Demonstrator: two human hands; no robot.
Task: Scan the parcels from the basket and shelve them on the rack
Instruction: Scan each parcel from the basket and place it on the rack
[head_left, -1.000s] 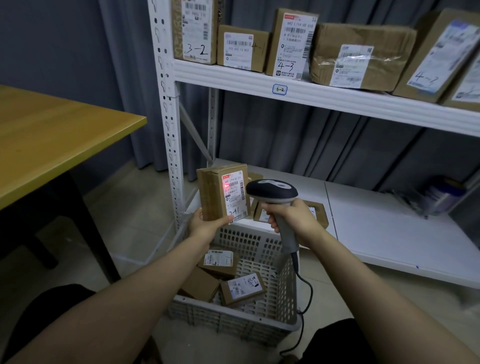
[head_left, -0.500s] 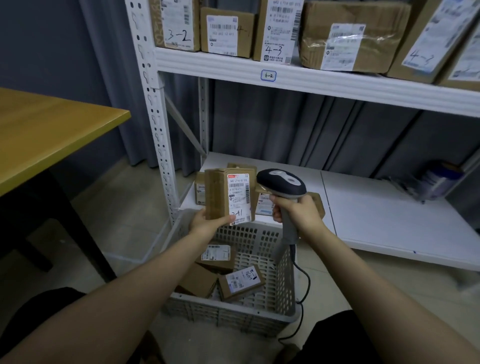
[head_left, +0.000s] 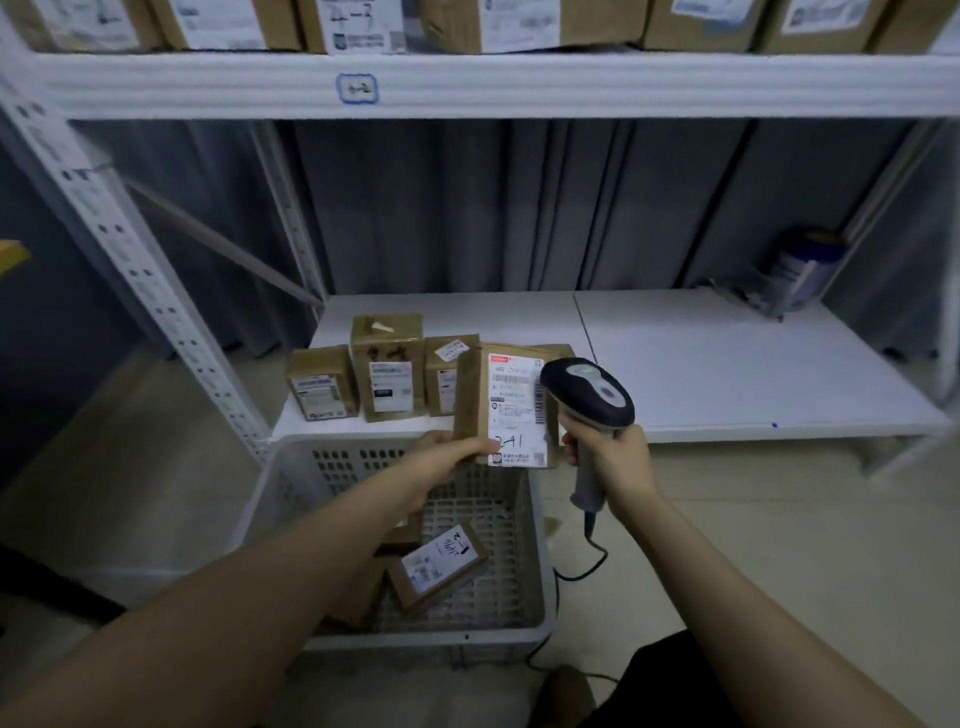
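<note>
My left hand (head_left: 441, 460) grips the lower corner of a brown parcel (head_left: 506, 410), held upright with its white label toward me, "2-1" handwritten on it. It hangs over the far rim of the white plastic basket (head_left: 535, 571). My right hand (head_left: 615, 460) holds the grey handle of a black barcode scanner (head_left: 587, 395), its head just right of the parcel's label. Inside the basket lies a labelled parcel (head_left: 439, 566), with others partly hidden by my left forearm. Three small parcels (head_left: 384, 376) stand upright at the left front of the white bottom shelf (head_left: 727, 374).
The upper shelf (head_left: 519, 83) carries a row of several labelled parcels. A perforated white rack post (head_left: 130, 280) slants down on the left. A tape roll (head_left: 805, 265) sits at the bottom shelf's back right. The scanner's cable (head_left: 582, 566) trails on the tiled floor beside the basket.
The red scan light on the label has gone out. The view has moved closer to the rack and lower, and the parcel and scanner have shifted toward the bottom shelf.
</note>
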